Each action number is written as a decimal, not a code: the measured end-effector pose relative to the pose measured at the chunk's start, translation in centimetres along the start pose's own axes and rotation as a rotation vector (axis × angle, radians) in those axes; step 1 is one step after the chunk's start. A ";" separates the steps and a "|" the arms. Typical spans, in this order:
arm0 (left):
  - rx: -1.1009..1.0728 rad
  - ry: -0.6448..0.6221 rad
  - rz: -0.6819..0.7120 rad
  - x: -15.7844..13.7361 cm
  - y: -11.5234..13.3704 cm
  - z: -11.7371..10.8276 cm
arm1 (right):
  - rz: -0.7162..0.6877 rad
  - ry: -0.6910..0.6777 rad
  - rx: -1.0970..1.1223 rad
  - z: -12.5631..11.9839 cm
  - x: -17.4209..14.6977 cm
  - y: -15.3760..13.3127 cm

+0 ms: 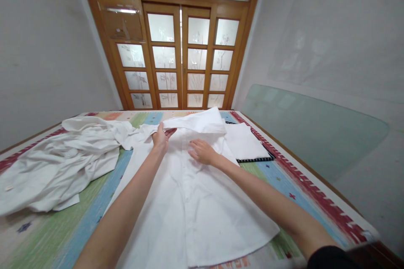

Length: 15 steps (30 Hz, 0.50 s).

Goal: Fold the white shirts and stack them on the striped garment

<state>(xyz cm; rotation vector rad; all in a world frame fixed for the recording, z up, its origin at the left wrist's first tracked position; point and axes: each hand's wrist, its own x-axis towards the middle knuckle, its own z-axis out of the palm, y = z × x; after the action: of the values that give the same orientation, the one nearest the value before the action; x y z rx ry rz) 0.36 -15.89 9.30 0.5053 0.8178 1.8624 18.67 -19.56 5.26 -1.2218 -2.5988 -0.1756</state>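
Pinches white shirt (197, 201), long axis twelve-to-six, between thumb and fingers of nearer left hand (160, 139), raised fold (202, 122) toward two o'clock; holds right hand (203, 152) half-open, gripping nothing visible.

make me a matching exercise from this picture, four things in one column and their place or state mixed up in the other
Column one
1. shirt
2. crumpled cloth
3. folded cloth
4. doors

Column two
A. beyond the table, with brown wooden frames
B. lying flat on the right side of the table
C. in the middle of the table, with a buttoned front
D. heaped in wrinkles on the left side of the table

Pairs: 1-C, 2-D, 3-B, 4-A
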 end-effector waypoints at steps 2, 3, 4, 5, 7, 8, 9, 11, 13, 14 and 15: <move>-0.020 0.022 0.016 1.0 0.9 -0.4 | 0.197 -0.033 -0.063 0.7 0.1 1.7; -0.028 0.040 0.027 1.4 1.3 -0.7 | 0.301 -0.058 -0.088 0.8 0.2 2.6; -0.035 0.066 0.039 1.8 1.5 -1.1 | 0.394 -0.088 -0.110 0.9 0.2 3.5; -0.041 0.098 0.053 2.3 1.6 -1.5 | 0.468 -0.113 -0.127 0.8 0.2 4.3; -0.039 0.168 0.076 3.1 1.7 -2.5 | 0.549 -0.127 -0.154 0.7 -0.1 5.7; -0.029 0.198 0.086 3.5 1.5 -3.0 | 0.558 -0.115 -0.160 0.7 -0.3 6.2; -0.014 0.225 0.092 3.9 1.4 -3.6 | 0.546 -0.099 -0.145 0.6 -0.5 6.6; 0.013 0.261 0.080 4.5 0.9 -4.8 | 0.473 -0.092 -0.015 0.6 -0.9 7.3; 0.022 0.271 0.049 5.0 0.5 -5.9 | 0.420 -0.087 0.201 0.5 -1.4 8.1; 0.020 0.271 0.034 5.2 0.3 -6.4 | 0.431 -0.056 0.287 0.3 -1.7 8.6; 0.020 0.270 0.021 5.3 0.1 -7.0 | 0.474 0.003 0.328 0.2 -2.0 9.1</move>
<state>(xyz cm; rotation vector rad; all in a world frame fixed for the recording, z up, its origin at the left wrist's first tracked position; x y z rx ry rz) -6.47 -13.26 4.50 0.2784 1.0126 1.9700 26.91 -15.22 4.51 -1.6448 -2.1405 0.3255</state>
